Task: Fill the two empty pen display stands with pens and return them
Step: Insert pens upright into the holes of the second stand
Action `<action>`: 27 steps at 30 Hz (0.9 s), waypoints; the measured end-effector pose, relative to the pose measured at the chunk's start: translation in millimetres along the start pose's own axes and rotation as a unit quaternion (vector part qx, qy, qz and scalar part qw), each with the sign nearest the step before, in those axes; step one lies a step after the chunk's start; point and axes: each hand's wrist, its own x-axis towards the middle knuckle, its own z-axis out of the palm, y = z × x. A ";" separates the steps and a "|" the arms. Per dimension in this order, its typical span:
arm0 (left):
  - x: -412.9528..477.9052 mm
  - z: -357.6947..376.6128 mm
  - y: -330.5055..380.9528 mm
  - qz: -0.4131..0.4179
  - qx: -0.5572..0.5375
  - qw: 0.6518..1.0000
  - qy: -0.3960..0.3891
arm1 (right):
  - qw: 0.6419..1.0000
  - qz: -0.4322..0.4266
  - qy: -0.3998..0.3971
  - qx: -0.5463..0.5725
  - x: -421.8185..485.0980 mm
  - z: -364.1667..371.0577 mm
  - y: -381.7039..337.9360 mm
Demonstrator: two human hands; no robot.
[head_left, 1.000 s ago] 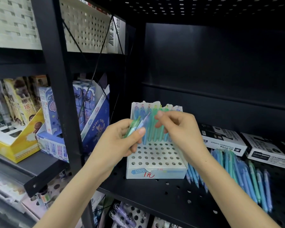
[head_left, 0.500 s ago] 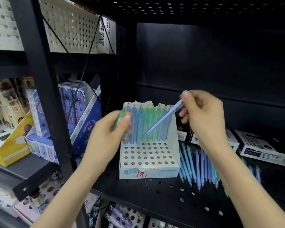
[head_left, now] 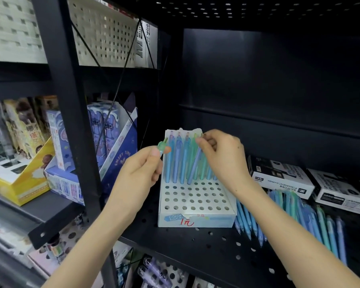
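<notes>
A white pen display stand (head_left: 196,206) with rows of round holes sits on the black perforated shelf (head_left: 208,248). Its back row holds several blue and green pens (head_left: 180,161) standing upright; the front rows are bare holes. My right hand (head_left: 221,154) pinches the top of a blue pen (head_left: 194,166) whose tip rests at a hole in the second row, leaning left. My left hand (head_left: 140,169), left of the stand, grips green pens (head_left: 162,146) with only their tops showing above my fingers.
Several loose blue and green pens (head_left: 295,217) lie on the shelf right of the stand. Black and white marker boxes (head_left: 283,179) sit behind them. Left of the black upright post (head_left: 71,121) are cartoon-printed boxes (head_left: 104,138) and a yellow box (head_left: 25,179).
My right hand has come down from above and to the right, bringing the blue pen to the stand's holes. The left hand stays beside the stand with its green pens.
</notes>
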 end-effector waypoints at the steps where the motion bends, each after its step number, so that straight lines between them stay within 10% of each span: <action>1: -0.9 0.4 0.2 0.008 -0.006 1.000 -0.010 | 1.000 0.003 -0.007 -0.006 -0.4 3.1 0.6; 13: -2.2 8.8 -2.9 0.061 0.001 0.996 -0.058 | 0.996 0.020 0.038 0.076 -21.2 -14.2 -11.1; 19: -4.0 28.6 -1.8 0.138 0.073 0.985 -0.068 | 0.972 0.075 -0.081 0.207 -42.1 -30.2 -23.9; 27: -4.0 22.5 -18.1 0.177 0.170 0.968 0.049 | 0.955 0.116 0.078 0.261 -28.4 -57.1 -0.5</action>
